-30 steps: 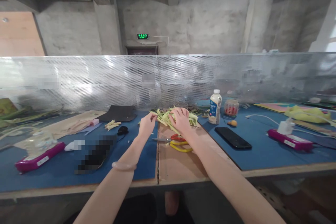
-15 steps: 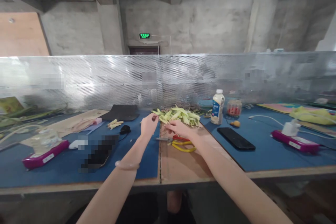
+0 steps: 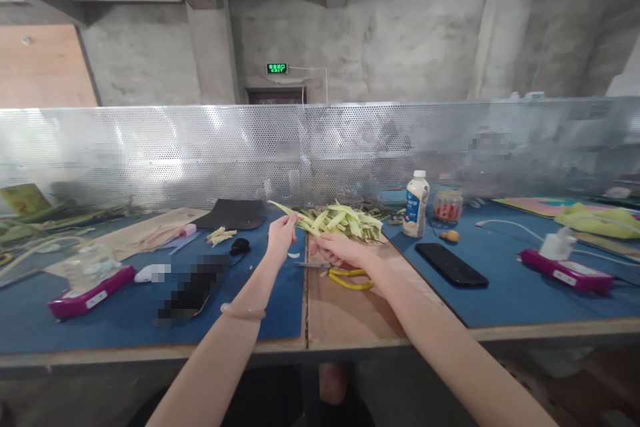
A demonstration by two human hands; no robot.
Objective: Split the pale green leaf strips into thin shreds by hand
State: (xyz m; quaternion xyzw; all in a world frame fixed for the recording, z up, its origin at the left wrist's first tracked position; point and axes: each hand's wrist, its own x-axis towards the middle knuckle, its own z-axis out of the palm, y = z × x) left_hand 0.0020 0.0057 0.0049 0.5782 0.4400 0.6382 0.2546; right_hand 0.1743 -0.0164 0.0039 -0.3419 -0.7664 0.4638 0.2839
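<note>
My left hand (image 3: 283, 237) is closed in a pinch on a pale green leaf strip (image 3: 279, 207), which looks like corn husk. Its thin tip sticks out up and to the left of the fingers. My right hand (image 3: 341, 249) is closed low in front of a heap of similar strips (image 3: 350, 220); whatever its curled fingers hold is hidden. Beneath the right hand lie scissors with yellow handles (image 3: 351, 284), their blades pointing left, on the brown board (image 3: 345, 320). A small pale scrap (image 3: 293, 255) rests beside the left hand on the blue mat.
Right of the heap stand a milk bottle (image 3: 416, 205) and a jar (image 3: 447, 205), with a black phone (image 3: 451, 265) nearer. Magenta power strips (image 3: 93, 292) lie at both sides. A black mouse-like object (image 3: 239, 246) is at left. A perforated metal screen (image 3: 200, 153) closes the back.
My left hand has shifted slightly left, and a strip's tip now shows above it. The right hand's fingers have curled in more, covering the red part by the scissors.
</note>
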